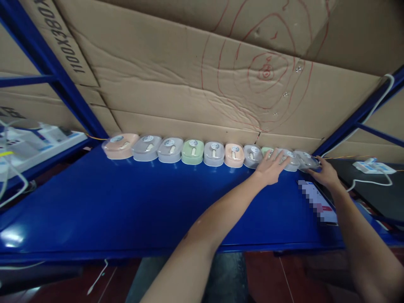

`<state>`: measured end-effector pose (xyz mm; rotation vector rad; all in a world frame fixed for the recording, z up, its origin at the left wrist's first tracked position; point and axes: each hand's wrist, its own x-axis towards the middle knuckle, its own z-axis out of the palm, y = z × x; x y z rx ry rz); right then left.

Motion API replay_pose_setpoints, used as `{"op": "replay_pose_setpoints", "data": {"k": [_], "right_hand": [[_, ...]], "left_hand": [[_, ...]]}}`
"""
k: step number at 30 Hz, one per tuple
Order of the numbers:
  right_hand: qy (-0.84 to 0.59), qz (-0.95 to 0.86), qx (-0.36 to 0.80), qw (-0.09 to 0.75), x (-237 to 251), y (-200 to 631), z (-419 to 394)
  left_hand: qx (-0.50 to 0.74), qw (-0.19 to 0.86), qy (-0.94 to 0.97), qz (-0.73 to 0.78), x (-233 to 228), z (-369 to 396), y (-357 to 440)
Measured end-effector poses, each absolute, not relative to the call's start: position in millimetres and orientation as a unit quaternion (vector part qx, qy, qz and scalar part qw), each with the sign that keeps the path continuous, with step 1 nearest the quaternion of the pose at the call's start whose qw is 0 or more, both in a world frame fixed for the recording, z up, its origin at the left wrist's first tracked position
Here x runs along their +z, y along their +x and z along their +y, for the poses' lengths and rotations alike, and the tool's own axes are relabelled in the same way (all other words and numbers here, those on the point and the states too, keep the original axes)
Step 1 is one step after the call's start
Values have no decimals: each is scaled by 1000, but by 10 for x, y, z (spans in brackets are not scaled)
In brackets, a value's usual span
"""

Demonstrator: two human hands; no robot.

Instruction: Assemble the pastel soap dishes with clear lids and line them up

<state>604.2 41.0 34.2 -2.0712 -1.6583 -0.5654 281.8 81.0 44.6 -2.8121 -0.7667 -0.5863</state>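
Cases: row of small lidded plastic cases (214,153) stood along the blue desk (126,202), at 12 o'clock against the cardboard.
Left hand (271,166): fingers spread, flat on the green case (267,150).
Right hand (325,172): loosely open, touching the end case (307,160) at 2 o'clock.
Handling: judged light, rigid, smooth-lidded; best gripped by the sides.

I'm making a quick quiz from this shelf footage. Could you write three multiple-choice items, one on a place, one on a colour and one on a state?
1. Where does the row of small cases stand?
A. along the back of the blue shelf, against the cardboard
B. along the front edge
C. on the floor

2. What colour is the case at the far left end?
A. green
B. peach
C. black

3. How is the left hand?
A. clenched in a fist
B. flat with fingers spread on the cases
C. off the shelf

Answers: 1 A, the row lines the cardboard at the back of the blue shelf. 2 B, its body is peach. 3 B, the open fingers lie over the cases.
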Motion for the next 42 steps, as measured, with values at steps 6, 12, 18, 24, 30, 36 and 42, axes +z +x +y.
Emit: {"op": "replay_pose_setpoints", "data": {"k": [6, 12, 18, 24, 30, 36, 42], "right_hand": [[-723, -569, -245, 305, 447, 5561, 386], [-570, -760, -193, 246, 423, 4252, 508], [-576, -786, -179, 135, 139, 3502, 672], [-573, -777, -152, 212, 139, 3407, 283], [-639, -688, -108, 327, 56, 3392, -296], [-683, -642, -81, 340, 214, 3364, -422], [-431, -831, 28, 351, 621, 2653, -513]], "left_hand": [[-270, 183, -940, -95, 698, 451, 1859], [-249, 189, -944, -106, 685, 379, 656], [-252, 168, -936, -179, 409, 506, -112], [-343, 84, -908, -227, 340, 613, -325], [-387, 8, -886, -253, 380, 632, -330], [-387, -74, -878, -270, 449, 562, -418], [-456, -214, -808, -305, 430, 460, -639]]}}
